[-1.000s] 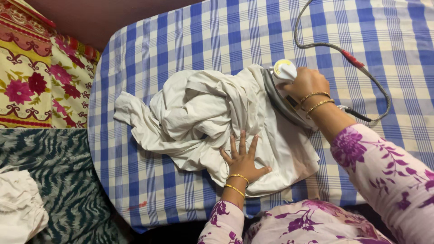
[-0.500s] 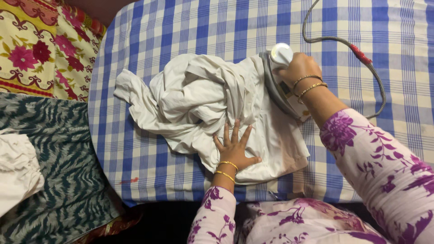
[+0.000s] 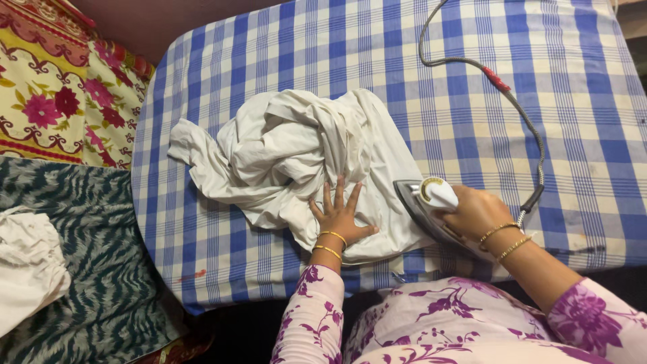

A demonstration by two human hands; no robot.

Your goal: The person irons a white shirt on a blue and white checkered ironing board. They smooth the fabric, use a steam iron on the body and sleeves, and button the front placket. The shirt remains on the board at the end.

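Note:
A crumpled cream-white garment [image 3: 296,152] lies on a surface covered in blue-and-white checked cloth [image 3: 283,54]. My left hand [image 3: 339,216] presses flat on the garment's near flattened part, fingers spread. My right hand [image 3: 475,212] grips the handle of a white electric iron [image 3: 431,202], which rests at the garment's near right edge, its tip pointing left. The iron's grey cord [image 3: 512,101] with a red section loops away toward the far side. Gold bangles sit on both wrists.
A floral yellow-and-red cloth [image 3: 47,101] lies at the left. Below it is a dark green striped fabric [image 3: 94,269] with a white bundle [image 3: 27,269] on it. The checked cloth's near edge runs just in front of my body.
My right hand has drawn the iron from the garment's far right side toward me to its near right edge. My left hand stays pressed on the garment.

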